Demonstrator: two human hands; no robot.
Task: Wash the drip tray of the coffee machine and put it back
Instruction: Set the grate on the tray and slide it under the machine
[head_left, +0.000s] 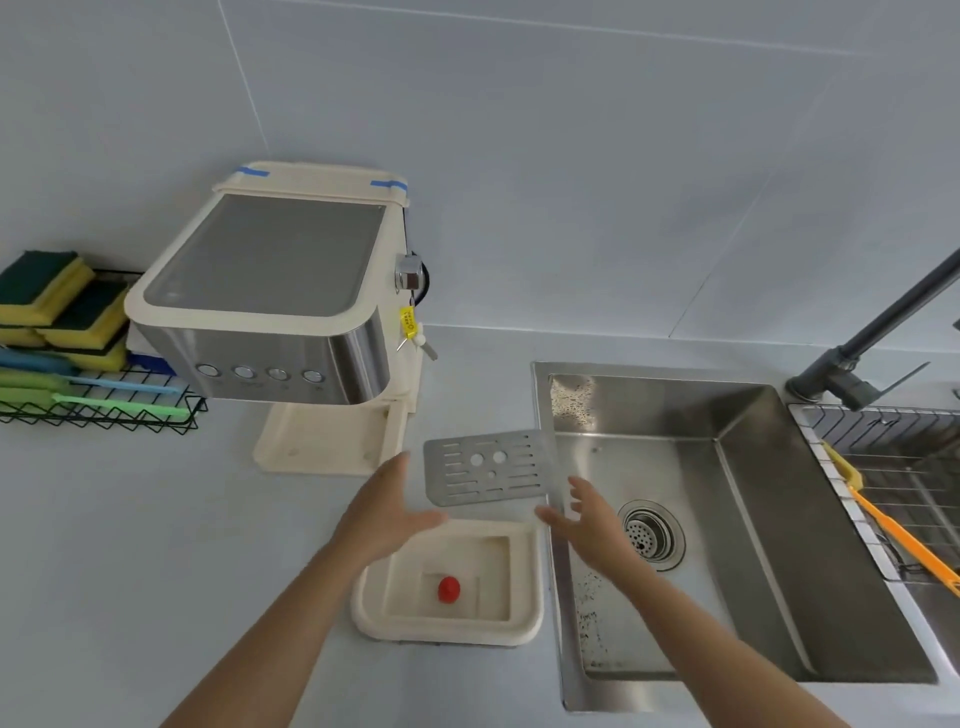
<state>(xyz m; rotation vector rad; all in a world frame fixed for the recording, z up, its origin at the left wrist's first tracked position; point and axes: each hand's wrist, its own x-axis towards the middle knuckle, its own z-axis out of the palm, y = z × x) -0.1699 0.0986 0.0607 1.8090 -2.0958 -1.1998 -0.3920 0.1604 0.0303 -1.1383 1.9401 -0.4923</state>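
The cream drip tray (524, 577) lies on the counter beside the sink, with a red float (449, 590) in its middle. Its perforated metal grate (488, 470) rests flat on the counter just behind it, its right edge at the sink rim. The coffee machine (270, 291) stands at the back left, its cream base (322, 441) without a tray. My left hand (389, 512) hovers open over the tray's left rear corner. My right hand (587, 519) is open too, over the sink's left edge near the grate's corner. Neither hand holds anything.
A steel sink (727, 519) with a drain strainer (649, 535) fills the right side, with a dark faucet (852, 358) behind it. A wire rack (893, 467) with an orange brush (904, 545) sits far right. A black wire basket (104, 415) of sponges and brushes stands far left.
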